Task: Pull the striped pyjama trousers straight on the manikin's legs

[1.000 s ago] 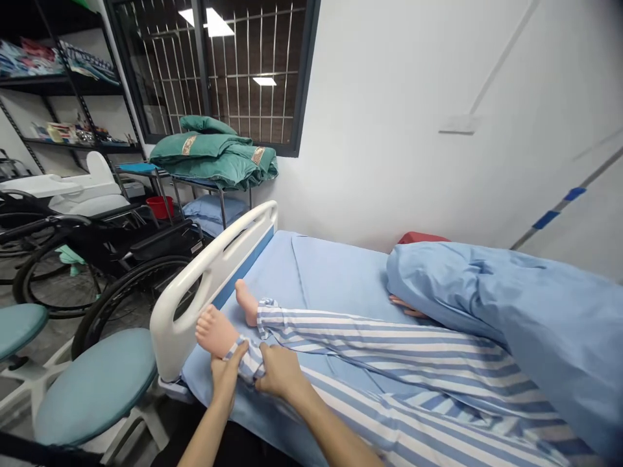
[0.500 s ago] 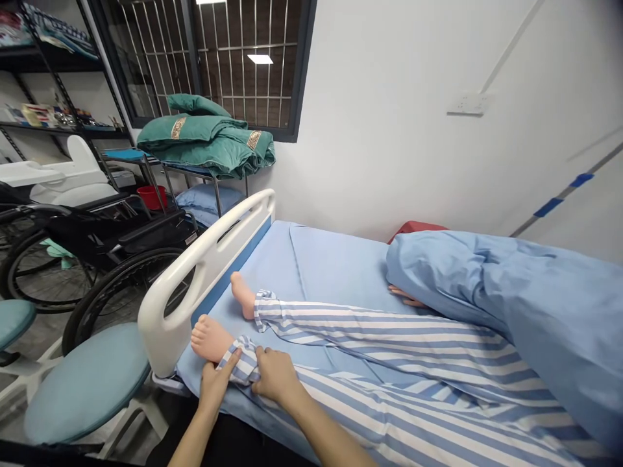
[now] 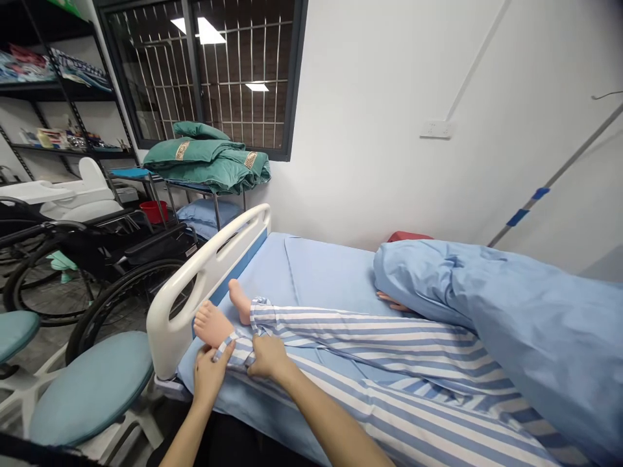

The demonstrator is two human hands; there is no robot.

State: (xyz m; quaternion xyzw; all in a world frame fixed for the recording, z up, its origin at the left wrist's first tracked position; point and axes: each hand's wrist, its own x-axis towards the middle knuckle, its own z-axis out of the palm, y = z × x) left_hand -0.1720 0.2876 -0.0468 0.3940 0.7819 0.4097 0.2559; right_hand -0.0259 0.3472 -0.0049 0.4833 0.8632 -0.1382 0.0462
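A manikin in blue-and-white striped trousers lies on the bed with both feet bare. My left hand is at the near ankle, its thumb and fingers closed on the trouser cuff just below the near foot. A little higher up the same leg, my right hand wraps around the striped cloth from above. The far foot rests on the sheet, untouched. A blue quilt covers the upper body, and the manikin's fingers show from under its edge.
The white footboard stands just left of the feet. Beside it are a round stool and a wheelchair. Green folded bedding is stacked under the window. A wall runs along the bed's far side.
The near foot and lower leg have risen slightly and come closer to the far foot, both my hands moving with them. The camera view has tilted upward.
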